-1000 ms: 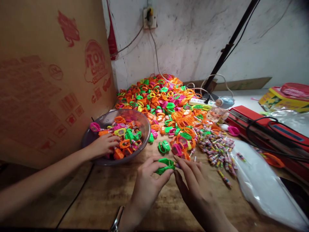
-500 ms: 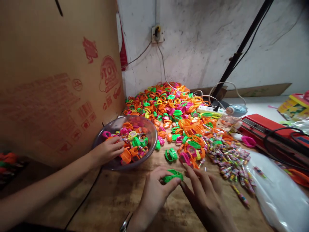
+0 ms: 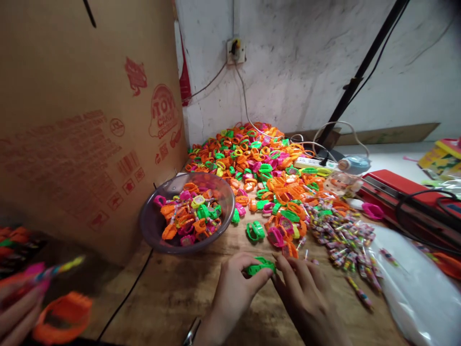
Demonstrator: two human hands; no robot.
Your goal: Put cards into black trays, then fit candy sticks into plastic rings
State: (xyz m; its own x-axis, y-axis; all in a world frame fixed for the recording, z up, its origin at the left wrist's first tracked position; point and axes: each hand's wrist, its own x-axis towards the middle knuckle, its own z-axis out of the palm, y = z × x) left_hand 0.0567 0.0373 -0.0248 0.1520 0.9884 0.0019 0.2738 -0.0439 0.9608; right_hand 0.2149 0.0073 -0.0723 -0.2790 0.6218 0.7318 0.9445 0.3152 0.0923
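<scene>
My left hand (image 3: 236,290) pinches a green toy watch (image 3: 262,265) between thumb and fingers, low over the front of the wooden table. At the watch's right end, my right hand (image 3: 304,288) has its thumb and bent fingers closed on the edge. Its palm faces down, so anything small under those fingers is hidden. Just beyond my hands lies another green toy watch (image 3: 255,231). Beside it is a cluster of orange and pink toy watches (image 3: 284,230). Small wrapped candies (image 3: 338,235) are heaped to the right.
A co-worker's hand (image 3: 18,307) at the lower left holds a pink item and a candy tube near an orange toy watch (image 3: 63,317). A purple bowl (image 3: 151,235) contains toy watches. Around stand a large carton (image 3: 90,168), a watch pile (image 3: 245,149), a plastic bag (image 3: 406,283) and a red sealer (image 3: 392,187).
The co-worker's hand has left the bowl and moved to the lower left, carrying items. My right fingers have shifted slightly closer to the green toy watch, which my left hand still holds.
</scene>
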